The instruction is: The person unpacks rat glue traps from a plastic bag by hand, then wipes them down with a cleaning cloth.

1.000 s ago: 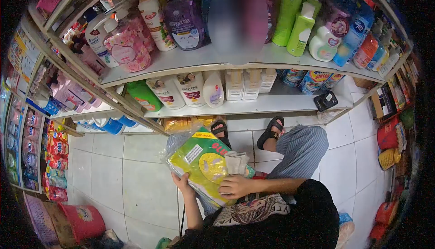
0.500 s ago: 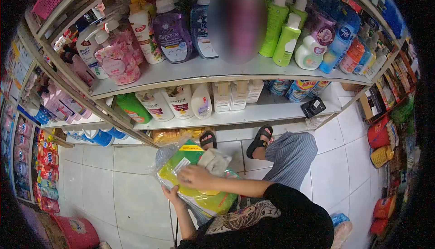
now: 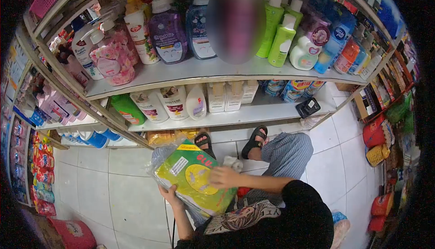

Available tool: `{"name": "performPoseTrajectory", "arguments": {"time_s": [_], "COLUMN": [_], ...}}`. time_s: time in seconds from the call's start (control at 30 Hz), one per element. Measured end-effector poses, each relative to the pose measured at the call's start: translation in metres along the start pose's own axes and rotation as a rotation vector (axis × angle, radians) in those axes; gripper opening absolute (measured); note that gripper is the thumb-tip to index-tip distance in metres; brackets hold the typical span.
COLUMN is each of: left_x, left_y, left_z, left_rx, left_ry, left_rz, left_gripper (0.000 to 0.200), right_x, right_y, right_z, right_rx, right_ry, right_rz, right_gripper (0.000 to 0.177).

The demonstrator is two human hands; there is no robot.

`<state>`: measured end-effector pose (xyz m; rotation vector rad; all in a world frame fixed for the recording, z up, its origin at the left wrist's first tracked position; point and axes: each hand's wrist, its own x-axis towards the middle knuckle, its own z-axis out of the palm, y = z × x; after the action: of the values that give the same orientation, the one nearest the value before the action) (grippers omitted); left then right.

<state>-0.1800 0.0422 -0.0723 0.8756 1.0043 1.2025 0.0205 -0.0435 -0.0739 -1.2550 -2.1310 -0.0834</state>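
- Green and yellow, the flat packet [image 3: 188, 176] in clear plastic lies over the lap, near the middle of the view, printed face up.
- Its long axis slopes from about 10 o'clock down to 4 o'clock; the yellow band across one corner sits toward 12 o'clock, and the big red letters beside it run toward 4 o'clock.
- The left hand [image 3: 170, 194] grips the packet's edge at its 7 o'clock side, thumb on top; the other fingers are mostly underneath, so how far they curl I cannot tell.
- Blurred, the right hand [image 3: 223, 177] is over the packet's 3 o'clock side with fingers bent; whether they press on the plastic I cannot tell.
- A pale cloth [image 3: 232, 163] shows just past the right hand, toward 1 o'clock; the grip on it is hidden.
- Beyond the packet, two feet in black sandals [image 3: 204, 144] stand on white floor tiles [image 3: 136, 194], at 12 and 2 o'clock from it.
- Farther off at 12 o'clock, the shelves [image 3: 217, 70] hold upright bottles [image 3: 167, 36], with a small black object [image 3: 308, 107] on the lower board toward 1 o'clock.
- A red bin [image 3: 74, 234] stands at 8 o'clock.
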Motion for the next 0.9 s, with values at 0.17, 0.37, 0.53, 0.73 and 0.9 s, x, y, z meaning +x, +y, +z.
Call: {"name": "performPoseTrajectory", "arguments": {"time_s": [0.17, 0.37, 0.53, 0.73, 0.9], "left_x": [0.001, 0.002, -0.001, -0.004, -0.004], "left_y": [-0.002, -0.005, 0.002, 0.01, 0.009], "left_z": [0.003, -0.015, -0.005, 0.01, 0.012], "left_rx": [0.002, -0.04, -0.073, 0.004, 0.021], "left_ry": [0.007, -0.042, -0.051, 0.012, 0.029], "left_rz": [0.086, 0.042, 0.039, 0.041, 0.053], "left_gripper": [0.053, 0.058, 0.057, 0.055, 0.058], "right_x": [0.067, 0.09, 0.037, -0.019, 0.005], "right_y": [0.014, -0.059, -0.075, -0.036, 0.001], "right_z": [0.026, 0.026, 0.02, -0.01, 0.006], "right_rx": [0.23, 0.169, 0.227, 0.229, 0.024], "right_ry": [0.064, 0.106, 0.045, -0.202, 0.008], "right_rz": [0.467, 0.202, 0.039, -0.107, 0.054], "right_gripper": [0.023, 0.021, 0.02, 0.017, 0.019]}}
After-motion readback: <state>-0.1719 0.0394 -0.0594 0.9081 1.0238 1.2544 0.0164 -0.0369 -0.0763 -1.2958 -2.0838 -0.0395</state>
